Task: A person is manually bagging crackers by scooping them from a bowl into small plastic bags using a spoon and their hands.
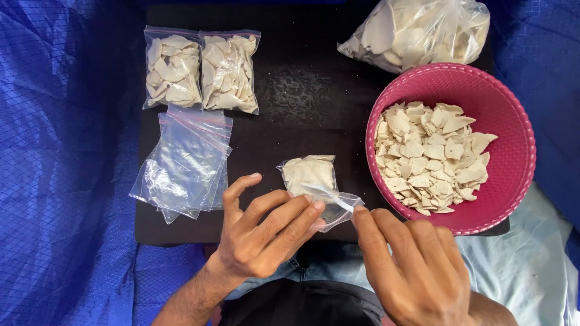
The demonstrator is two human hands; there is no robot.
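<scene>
On the dark bench (302, 90), going left to right, lie a stack of empty clear bags (184, 163) with two filled, sealed bags (202, 71) behind them, then the small bag of pale chips (314, 181) at the front middle. The left hand (260, 232) and right hand (417, 265) both pinch this bag's open end, fingers closed on the plastic. Farther right sits a pink bowl (513, 151) of chips, with a large plastic sack (423, 30) behind it.
</scene>
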